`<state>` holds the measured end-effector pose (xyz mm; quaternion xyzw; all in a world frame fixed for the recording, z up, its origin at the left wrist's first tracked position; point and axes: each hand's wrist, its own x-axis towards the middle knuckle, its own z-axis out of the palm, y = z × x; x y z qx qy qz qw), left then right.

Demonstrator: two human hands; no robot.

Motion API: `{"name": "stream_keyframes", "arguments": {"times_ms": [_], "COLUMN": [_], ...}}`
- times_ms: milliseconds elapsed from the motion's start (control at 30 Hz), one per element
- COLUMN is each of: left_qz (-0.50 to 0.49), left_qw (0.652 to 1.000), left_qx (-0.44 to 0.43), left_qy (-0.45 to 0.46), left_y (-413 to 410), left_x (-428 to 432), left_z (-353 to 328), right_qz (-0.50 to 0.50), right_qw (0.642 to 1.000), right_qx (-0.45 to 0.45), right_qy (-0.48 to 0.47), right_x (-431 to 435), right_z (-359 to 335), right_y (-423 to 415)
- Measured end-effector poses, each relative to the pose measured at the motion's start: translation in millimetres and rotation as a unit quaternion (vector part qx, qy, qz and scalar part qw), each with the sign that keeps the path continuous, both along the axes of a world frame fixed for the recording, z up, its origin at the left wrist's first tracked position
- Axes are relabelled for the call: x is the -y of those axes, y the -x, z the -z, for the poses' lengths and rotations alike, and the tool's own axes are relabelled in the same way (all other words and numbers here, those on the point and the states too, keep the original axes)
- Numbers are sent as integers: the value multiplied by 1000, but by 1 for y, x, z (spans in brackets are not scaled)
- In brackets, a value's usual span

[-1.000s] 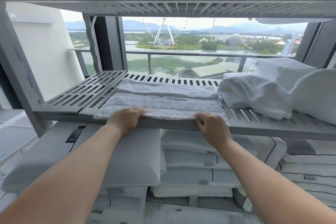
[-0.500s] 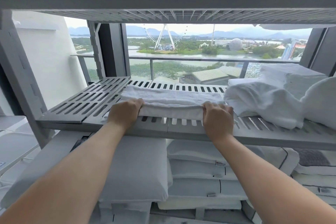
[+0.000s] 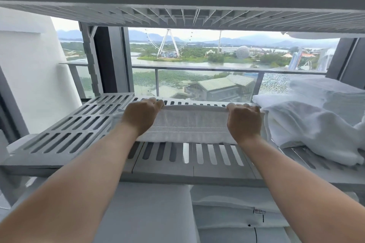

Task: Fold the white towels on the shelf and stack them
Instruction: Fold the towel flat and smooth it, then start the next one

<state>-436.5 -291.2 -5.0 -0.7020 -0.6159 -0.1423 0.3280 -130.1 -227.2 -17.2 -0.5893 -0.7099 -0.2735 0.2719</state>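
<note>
One towel [image 3: 187, 124] on slatted shelf [image 3: 69, 134] (window [image 3: 197, 61] behind).

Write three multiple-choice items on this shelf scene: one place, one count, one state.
1. The loose towel heap lies where from the towel under the hands? A left B right C below
2. How many hands hold that towel? A none B one C two
3. That towel is: A spread open B folded narrow C crumpled
Key: 1 B, heap sits at its right; 2 C, left hand and right hand both curl fingers over its far edge; 3 B, layered narrow band.
</note>
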Motion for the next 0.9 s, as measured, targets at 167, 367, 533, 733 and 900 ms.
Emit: {"name": "stream_keyframes", "arguments": {"times_ms": [167,367,533,733,900], "left_qz": [10,-26,-72,-114,-105], "left_qw": [1000,1000,997,977,964], "left_qx": [-1,-13,-4,93,151], "left_qy": [-16,-9,31,156,193], "left_y": [6,8,6,4,14], "left_x": [-40,-86,-119,-149,-157], "left_z": [-15,-23,-3,30,37], "right_qz": [-43,-113,-121,-131,-128], "right_qw": [998,992,992,977,966], "right_qx": [-44,-48,-42,-62,-79], "right_qy": [-28,-24,20,155,211], "right_x": [-38,-92,-135,-162,-170], "right_z": [-6,-6,10,43,40], "right_y": [1,-3,1,4,4]}}
